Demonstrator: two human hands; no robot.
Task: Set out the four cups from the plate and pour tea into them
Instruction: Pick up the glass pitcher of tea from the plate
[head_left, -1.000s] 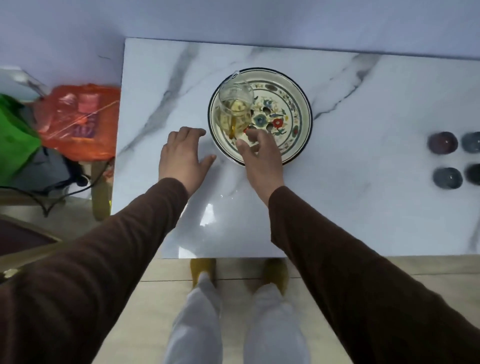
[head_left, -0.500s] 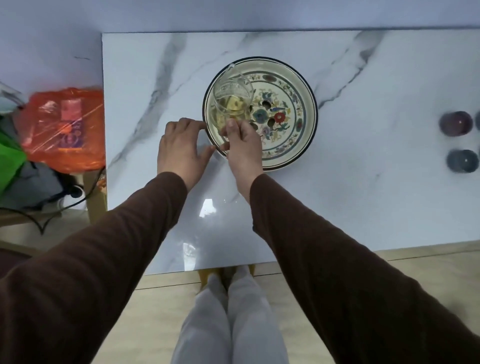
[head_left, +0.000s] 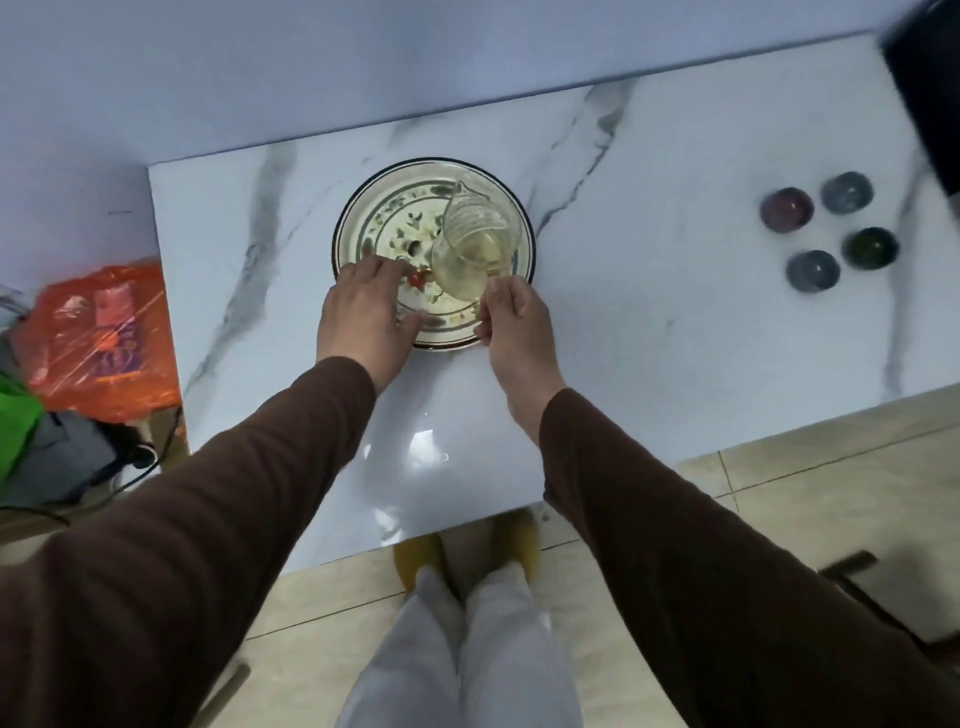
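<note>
Right hand grips the glass pitcher by its near side, above the plate. Left hand, fingers relaxed, rests on the plate's near-left rim. Four cups stand far right.

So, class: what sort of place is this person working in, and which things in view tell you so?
Probably a home, perhaps a dining corner. A white marble-patterned table stands against a plain wall on a beige tiled floor, an orange plastic bag and clutter lie beside it, and the person wears yellow house slippers.
</note>
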